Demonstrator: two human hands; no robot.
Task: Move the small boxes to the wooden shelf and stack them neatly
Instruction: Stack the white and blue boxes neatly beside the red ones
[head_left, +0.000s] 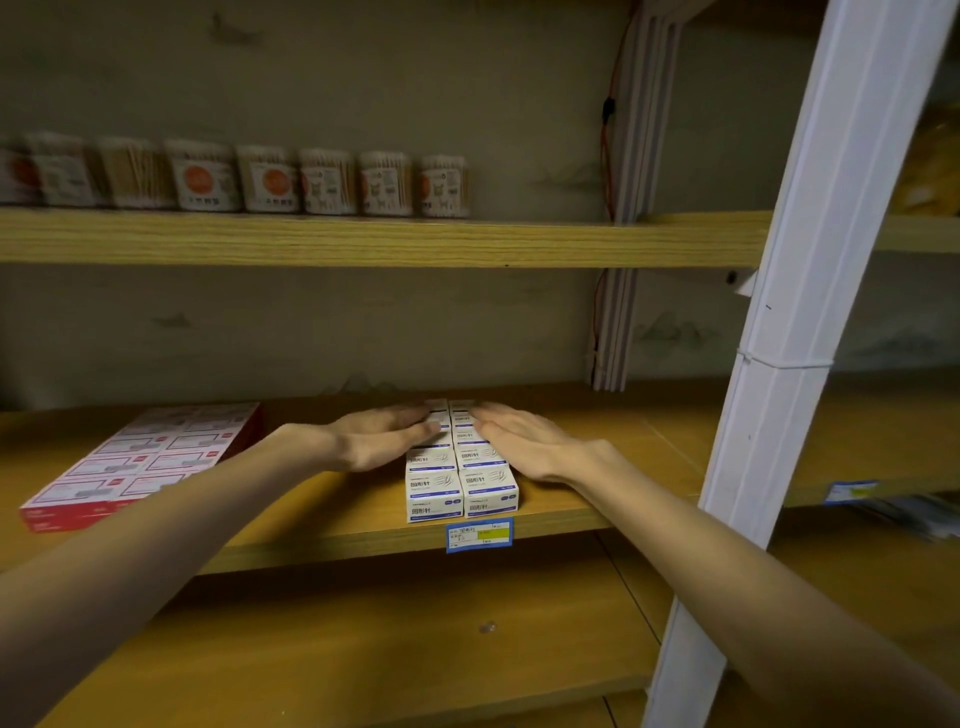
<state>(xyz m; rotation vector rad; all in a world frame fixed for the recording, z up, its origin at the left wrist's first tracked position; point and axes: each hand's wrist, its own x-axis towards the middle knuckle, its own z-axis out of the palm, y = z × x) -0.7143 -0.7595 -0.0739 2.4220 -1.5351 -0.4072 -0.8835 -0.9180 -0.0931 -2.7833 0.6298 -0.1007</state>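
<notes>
Small boxes (460, 467) — flat hands (382, 439) pressed against both sides

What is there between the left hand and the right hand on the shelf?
In the head view, the white boxes lie between the left hand and the right hand, in two rows on the shelf.

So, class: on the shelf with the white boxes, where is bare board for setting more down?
Bare wooden shelf lies between the white boxes and the white post, and behind them. It is tighter between the boxes and the red pack, where the left hand reaches; the right hand flanks the other side.
</notes>
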